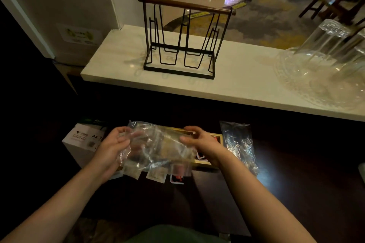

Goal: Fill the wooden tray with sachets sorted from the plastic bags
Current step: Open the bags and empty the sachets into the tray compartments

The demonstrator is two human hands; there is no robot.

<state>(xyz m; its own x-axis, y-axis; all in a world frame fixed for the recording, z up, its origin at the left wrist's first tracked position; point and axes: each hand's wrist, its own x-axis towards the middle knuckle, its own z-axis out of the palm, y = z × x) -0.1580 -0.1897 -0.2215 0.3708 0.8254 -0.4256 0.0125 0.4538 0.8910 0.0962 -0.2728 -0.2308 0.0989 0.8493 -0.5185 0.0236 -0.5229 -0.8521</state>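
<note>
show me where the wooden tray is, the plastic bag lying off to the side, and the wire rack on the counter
wooden tray [205, 164], head view, on its pale front rim
spare plastic bag [238, 142], head view, on its crinkled middle
wire rack [178, 70], head view, on its black base frame

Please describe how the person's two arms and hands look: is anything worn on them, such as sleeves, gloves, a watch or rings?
The left hand and the right hand are bare, without gloves. Both forearms are uncovered up to the picture's edge; no sleeve shows. No watch, bracelet or ring is visible, though the light is dim and the fingers are somewhat blurred.
</note>
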